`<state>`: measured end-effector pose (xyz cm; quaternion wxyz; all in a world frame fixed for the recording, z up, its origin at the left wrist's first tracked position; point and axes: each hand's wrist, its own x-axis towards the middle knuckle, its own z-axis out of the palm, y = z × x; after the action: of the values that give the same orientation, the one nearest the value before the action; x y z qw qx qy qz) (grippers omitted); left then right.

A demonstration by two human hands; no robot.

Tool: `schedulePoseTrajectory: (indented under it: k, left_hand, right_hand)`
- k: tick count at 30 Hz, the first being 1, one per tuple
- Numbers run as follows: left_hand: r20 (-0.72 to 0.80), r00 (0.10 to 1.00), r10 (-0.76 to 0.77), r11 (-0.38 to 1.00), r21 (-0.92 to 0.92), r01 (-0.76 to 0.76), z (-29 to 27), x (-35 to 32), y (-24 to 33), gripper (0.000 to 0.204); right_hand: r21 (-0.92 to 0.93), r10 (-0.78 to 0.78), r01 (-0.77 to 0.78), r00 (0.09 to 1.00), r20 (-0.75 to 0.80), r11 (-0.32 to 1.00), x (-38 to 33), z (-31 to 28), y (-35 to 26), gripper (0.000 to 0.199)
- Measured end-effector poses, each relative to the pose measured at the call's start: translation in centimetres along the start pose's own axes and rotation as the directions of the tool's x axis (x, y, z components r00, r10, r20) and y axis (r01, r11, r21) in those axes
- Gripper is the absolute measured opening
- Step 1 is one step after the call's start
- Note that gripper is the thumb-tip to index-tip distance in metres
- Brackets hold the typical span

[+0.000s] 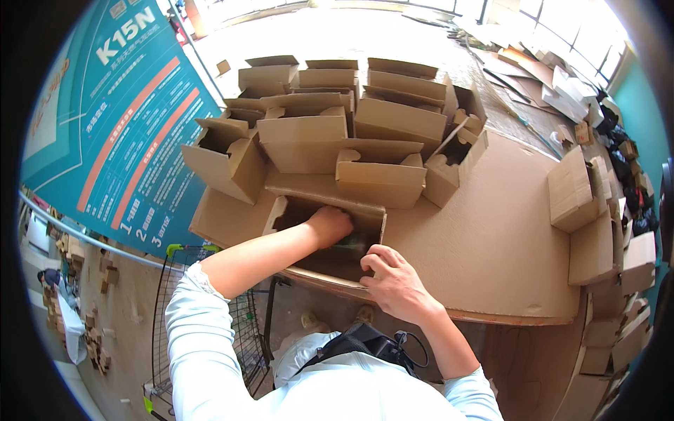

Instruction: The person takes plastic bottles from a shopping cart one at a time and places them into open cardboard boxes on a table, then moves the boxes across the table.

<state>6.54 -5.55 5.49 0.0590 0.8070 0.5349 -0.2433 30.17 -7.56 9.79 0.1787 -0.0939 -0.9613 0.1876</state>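
Just in front of me, an open cardboard box (366, 219) stands at the near edge of a cardboard-covered table. My left hand (330, 226) reaches down inside it; its fingers are hidden, so what they touch cannot be seen. Next to that hand, something dark with a greenish tint shows in the box, too dim to name. The fingers of my right hand (400, 281) are bent over the box's near right edge and grip it.
Several open boxes (302, 144) stand in rows behind mine. The brown table top (505, 231) stretches right, toward stacked boxes (572, 189). At left are a large teal printed board (140, 140) and a black wire cart (165, 316) with green corners.
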Motion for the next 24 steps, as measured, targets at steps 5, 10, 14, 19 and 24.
schedulePoseTrajectory:
  k: [5, 10, 14, 19, 24]
  left_hand:
    - [0.097, 0.994, 0.048, 0.933, -0.360, -0.010, -0.8, -2.9, -1.9, 0.028]
    - [-0.614, 0.660, -0.432, 0.593, -0.746, -0.305, -3.1, -17.4, -4.0, 0.029]
    - [-0.364, 0.190, -0.912, 0.346, -0.930, -0.123, 7.6, -30.1, -7.7, 0.023]
    - [0.115, -0.168, -0.979, -0.182, -0.865, 0.467, 40.1, -42.2, -2.9, 0.020]
    - [0.617, 0.005, -0.787, -0.455, -0.586, 0.670, 55.3, -41.5, 6.5, 0.037]
  right_hand:
    - [0.019, 0.005, -0.005, 1.000, -0.019, 1.000, 0.9, -0.5, -0.6, 0.016]
    - [0.016, 0.139, -0.138, 0.987, -0.079, 0.990, 1.2, -0.7, -0.9, 0.015]
    - [0.161, 0.255, -0.245, 0.966, -0.045, 0.956, 2.3, -0.8, -1.8, 0.020]
    - [0.162, 0.302, -0.310, 0.951, 0.072, 0.937, 4.8, -0.8, -2.6, 0.022]
    - [0.044, 0.435, -0.450, 0.880, 0.191, 0.892, 6.3, -1.2, -3.5, 0.023]
